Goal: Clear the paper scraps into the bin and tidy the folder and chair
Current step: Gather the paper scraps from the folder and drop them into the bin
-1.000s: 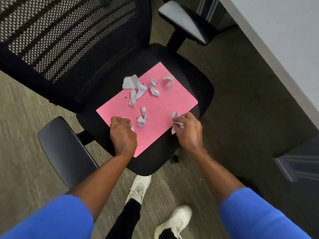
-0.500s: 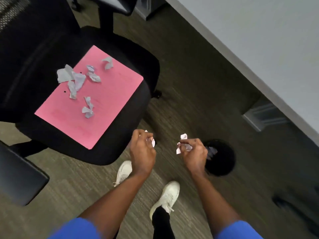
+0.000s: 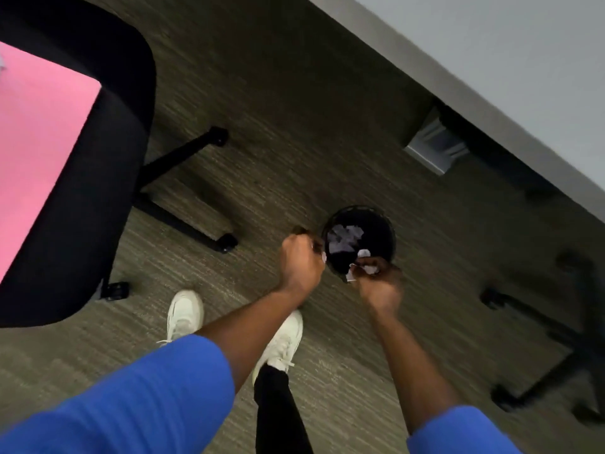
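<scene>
Head view: my right hand [image 3: 379, 283] pinches white paper scraps [image 3: 366, 268] right over the near rim of the black bin [image 3: 389, 231], and my left hand [image 3: 301, 260] is fisted just beside it, contents hidden. Release too early and light scraps could flutter onto the carpet [image 3: 294, 126]. The pink folder [image 3: 39, 142] sits on the chair [image 3: 108, 178].

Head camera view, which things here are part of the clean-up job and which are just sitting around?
Part of the job:
- bin
- paper scraps in the right hand
- left hand, closed beside the bin
- pink folder
- chair under the folder

Just there:
- desk
- second chair base
- grey bracket under the desk
</scene>
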Available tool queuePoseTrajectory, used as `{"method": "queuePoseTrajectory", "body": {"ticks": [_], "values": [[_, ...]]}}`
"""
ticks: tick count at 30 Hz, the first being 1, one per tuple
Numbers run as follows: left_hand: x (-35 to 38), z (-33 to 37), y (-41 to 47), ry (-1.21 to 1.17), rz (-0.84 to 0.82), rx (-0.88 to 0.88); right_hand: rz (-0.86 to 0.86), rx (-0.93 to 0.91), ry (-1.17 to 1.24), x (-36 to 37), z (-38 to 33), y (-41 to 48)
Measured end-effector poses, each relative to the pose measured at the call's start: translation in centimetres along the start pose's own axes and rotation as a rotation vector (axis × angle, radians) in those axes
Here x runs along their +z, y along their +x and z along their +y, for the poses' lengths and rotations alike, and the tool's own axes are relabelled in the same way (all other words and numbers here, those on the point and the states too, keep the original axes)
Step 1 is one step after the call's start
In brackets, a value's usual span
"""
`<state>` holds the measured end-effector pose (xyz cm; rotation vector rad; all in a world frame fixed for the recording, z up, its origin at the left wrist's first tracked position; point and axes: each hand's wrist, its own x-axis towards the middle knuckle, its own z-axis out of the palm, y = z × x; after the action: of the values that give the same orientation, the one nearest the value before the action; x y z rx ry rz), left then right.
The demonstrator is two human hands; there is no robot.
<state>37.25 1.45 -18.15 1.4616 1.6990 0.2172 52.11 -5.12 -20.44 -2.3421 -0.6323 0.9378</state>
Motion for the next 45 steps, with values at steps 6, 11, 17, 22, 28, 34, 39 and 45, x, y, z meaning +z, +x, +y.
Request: {"method": "queuePoseTrajectory", "body": {"ticks": [6, 11, 17, 22, 28, 34, 39, 45], "values": [[7.3, 2.2, 1.7, 0.017, -0.080, 0.039, 0.018, -0.022, -0.081, -1.2, 4.1, 5.4], [11.7, 2.1, 4.1, -0.011, -0.156, 0.005, -0.149, 0.053, -0.078, -1.0, 5.6, 9.1], [13.1, 1.8, 5.8, -0.006, -0.344, 0.045, -0.123, 0.153, 0.060, -1.2, 6.1, 10.4], [10.4, 2.0, 4.7, 0.133, -0.432, 0.109, -0.146, 0.118, 0.011, -1.2, 5.5, 8.5], [3.3, 0.9, 1.9, 0.021, -0.266, -0.028, -0.151, 0.016, -0.091, 1.0, 1.0, 4.4], [-7.2, -2.0, -0.6, -0.149, 0.017, -0.119, -0.194, -0.094, -0.102, 3.9, -6.4, -0.7], [-17.4, -6.1, -2.9, -0.197, 0.322, -0.110, -0.308, -0.264, -0.176, 6.5, -13.6, -4.3], [-29.2, -11.0, -4.3, 0.038, 0.735, -0.158, -0.427, -0.590, -0.251, 11.1, -23.1, -9.6]]}}
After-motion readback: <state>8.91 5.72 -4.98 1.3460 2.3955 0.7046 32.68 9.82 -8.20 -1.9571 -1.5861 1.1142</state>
